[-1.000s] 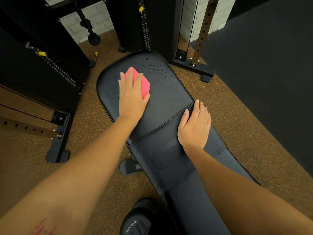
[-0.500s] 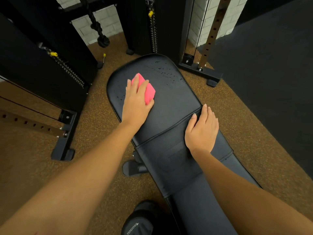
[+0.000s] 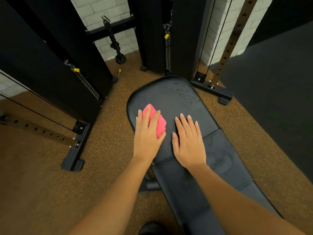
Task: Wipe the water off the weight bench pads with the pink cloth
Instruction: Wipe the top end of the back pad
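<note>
The black weight bench pad point(image 3: 171, 97) runs from the centre toward the lower right. Water drops point(image 3: 183, 93) speckle its far right part. My left hand point(image 3: 148, 134) lies flat on the folded pink cloth point(image 3: 160, 123), pressing it onto the pad's left side. My right hand point(image 3: 188, 141) rests flat beside it on the pad, fingers spread, holding nothing. A seam point(image 3: 211, 133) separates the far pad from the nearer section under my right wrist.
A black cable machine point(image 3: 50, 65) with weight stacks stands to the left and behind the bench. Its steel foot point(image 3: 74, 160) sits on the brown rubber floor left of the bench. Another base foot point(image 3: 215, 92) lies at the pad's far right. Dark flooring point(image 3: 279, 99) lies to the right.
My right hand moved from the seam forward and leftward onto the far pad, close to my left hand. My left hand slid the pink cloth back toward the pad's left edge. The camera tilted up.
</note>
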